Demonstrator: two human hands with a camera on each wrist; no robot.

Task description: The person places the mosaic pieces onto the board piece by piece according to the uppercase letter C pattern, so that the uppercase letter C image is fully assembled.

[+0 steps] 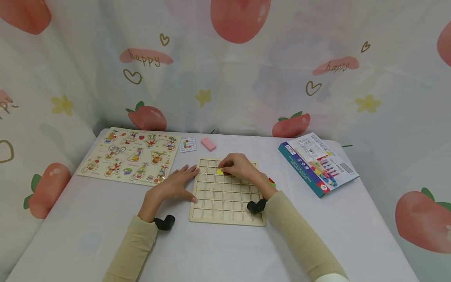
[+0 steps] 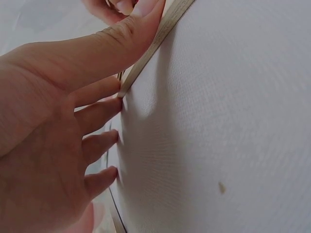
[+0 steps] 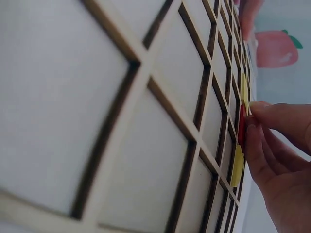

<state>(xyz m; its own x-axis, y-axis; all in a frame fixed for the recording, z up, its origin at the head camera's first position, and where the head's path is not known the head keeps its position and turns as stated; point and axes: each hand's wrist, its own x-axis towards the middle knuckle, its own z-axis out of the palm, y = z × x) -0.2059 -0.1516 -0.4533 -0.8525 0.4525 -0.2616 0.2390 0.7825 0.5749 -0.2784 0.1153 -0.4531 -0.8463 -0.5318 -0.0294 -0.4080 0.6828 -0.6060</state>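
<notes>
Toward the far side of the grid board (image 1: 218, 204), which is being supported by the table (image 1: 211, 254), a red tile (image 3: 241, 125) is being pinched by the thumb and fingertips of the right hand (image 1: 240, 166), between two yellow tiles (image 3: 237, 166). The board's left edge is being touched by the left hand (image 1: 172, 185), with fingers spread. The red tile could be caught on the raised dividers (image 3: 144, 60) if it is being seated askew; neighbouring tiles could be nudged by crowding fingertips; the board could be shifted if it is being braced too lightly.
</notes>
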